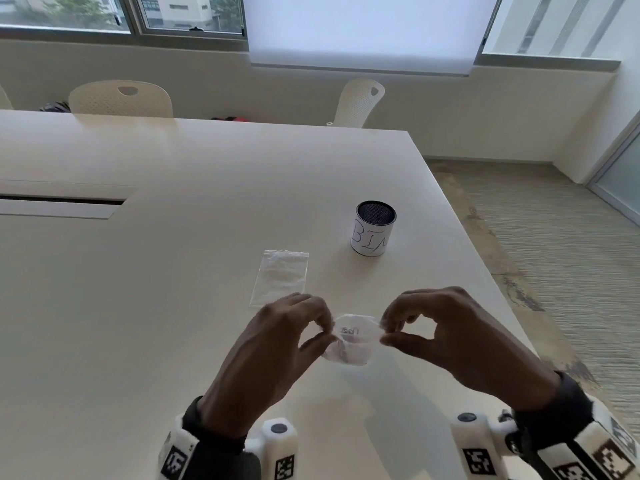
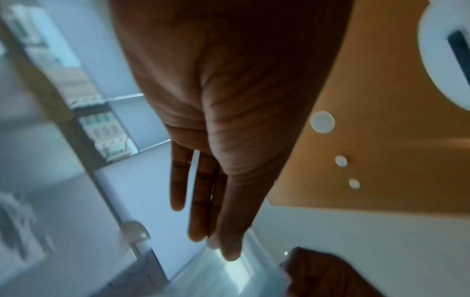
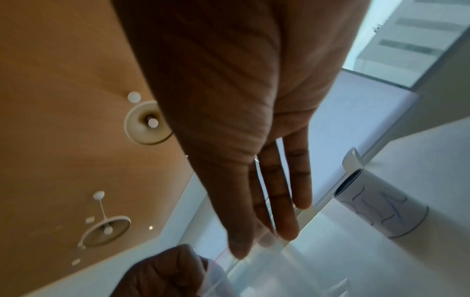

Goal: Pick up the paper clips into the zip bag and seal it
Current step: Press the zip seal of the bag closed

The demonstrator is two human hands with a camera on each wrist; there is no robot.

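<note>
- Head view: left hand (image 1: 273,344) & right hand (image 1: 446,336) are each pinching one side of the zip bag (image 1: 351,339), holding it up just above the table (image 1: 173,271), mouth pulled open btwn them.
- Paper clips (image 1: 348,330) are sitting inside the bag.
- 2nd clear bag (image 1: 280,277) is lying flat on the table beyond the left hand, untouched.
- Cup (image 1: 374,228) w/ handwritten label is standing upright farther back, near the right edge.
- Right wrist view: fingertips (image 3: 239,251) are gripping the bag's top strip.

A long white bench (image 1: 173,237) fills a daylit meeting room, two perforated white chairs (image 1: 121,98) behind it, a drawn roller blind (image 1: 360,32) between windows, carpet (image 1: 554,237) at right.
</note>
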